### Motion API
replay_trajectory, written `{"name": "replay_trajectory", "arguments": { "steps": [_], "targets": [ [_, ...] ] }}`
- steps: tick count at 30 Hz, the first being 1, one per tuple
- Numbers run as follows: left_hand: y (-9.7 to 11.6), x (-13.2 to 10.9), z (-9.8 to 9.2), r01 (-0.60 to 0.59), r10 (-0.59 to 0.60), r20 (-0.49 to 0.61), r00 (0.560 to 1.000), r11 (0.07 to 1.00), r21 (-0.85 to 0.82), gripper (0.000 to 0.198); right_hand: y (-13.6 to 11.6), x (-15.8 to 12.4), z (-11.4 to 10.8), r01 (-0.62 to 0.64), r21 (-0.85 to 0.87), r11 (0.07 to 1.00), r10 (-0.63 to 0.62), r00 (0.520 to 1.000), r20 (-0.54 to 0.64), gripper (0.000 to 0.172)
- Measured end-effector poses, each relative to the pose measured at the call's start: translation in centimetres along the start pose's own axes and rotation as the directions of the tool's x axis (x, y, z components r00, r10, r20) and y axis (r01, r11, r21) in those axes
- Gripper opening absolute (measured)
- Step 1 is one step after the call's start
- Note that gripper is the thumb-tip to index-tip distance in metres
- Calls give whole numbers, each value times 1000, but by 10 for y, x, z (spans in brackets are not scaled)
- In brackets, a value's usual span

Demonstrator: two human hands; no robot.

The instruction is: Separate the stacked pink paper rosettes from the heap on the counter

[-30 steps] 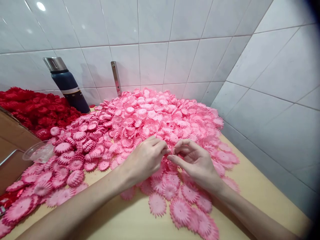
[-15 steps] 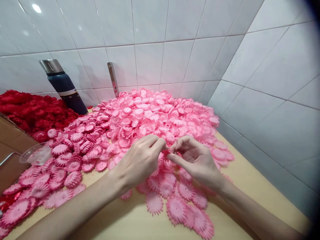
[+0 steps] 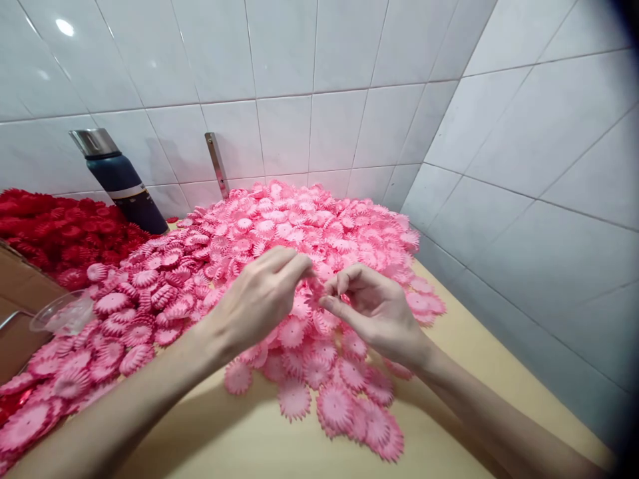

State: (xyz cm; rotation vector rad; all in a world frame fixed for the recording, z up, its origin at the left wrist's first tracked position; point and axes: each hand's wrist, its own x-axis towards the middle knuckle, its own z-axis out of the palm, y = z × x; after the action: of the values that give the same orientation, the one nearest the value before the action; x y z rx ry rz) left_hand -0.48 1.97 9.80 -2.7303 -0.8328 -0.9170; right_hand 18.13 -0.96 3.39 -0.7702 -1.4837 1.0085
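A large heap of pink pleated flower discs [image 3: 299,226] covers the tan table [image 3: 259,446]. Over the heap's near side my left hand [image 3: 254,303] and my right hand [image 3: 372,309] meet at the fingertips. Both pinch the same small pink flower piece [image 3: 315,293] between thumb and forefinger. The piece is mostly hidden by my fingers. Loose discs lie flat under my wrists.
A pile of red flower discs [image 3: 60,233] lies at the far left beside a dark blue flask [image 3: 122,183] with a steel cap. A clear plastic cup [image 3: 62,313] lies at the left by a brown box [image 3: 20,313]. White tiled walls close the back and right.
Both hands have lifted a little and shifted left, still pinching together. The left fingertips have pulled slightly away from the right ones.
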Motion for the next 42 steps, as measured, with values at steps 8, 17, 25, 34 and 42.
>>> {"name": "replay_trajectory", "arguments": {
  "steps": [8,17,25,34,42],
  "targets": [
    [-52,9,-37,350,-380,-274,883,924,-152,13,7,-1,-3,-94,-14,995,95,988,120,14],
    [-54,-38,15,427,-464,-163,871,877,-220,27,-8,15,-4,-135,-97,986,131,990,-43,26],
    [-42,-73,25,447,-528,-206,824,828,-338,16,-12,64,30,51,-346,937,54,956,288,32],
    [-47,-97,27,448,-626,-239,743,730,-517,19,7,111,77,237,-344,909,-14,839,544,26],
    [-51,-101,30,444,-670,-95,736,583,-680,18,20,121,88,177,-206,963,-20,802,597,48]
  ]
}}
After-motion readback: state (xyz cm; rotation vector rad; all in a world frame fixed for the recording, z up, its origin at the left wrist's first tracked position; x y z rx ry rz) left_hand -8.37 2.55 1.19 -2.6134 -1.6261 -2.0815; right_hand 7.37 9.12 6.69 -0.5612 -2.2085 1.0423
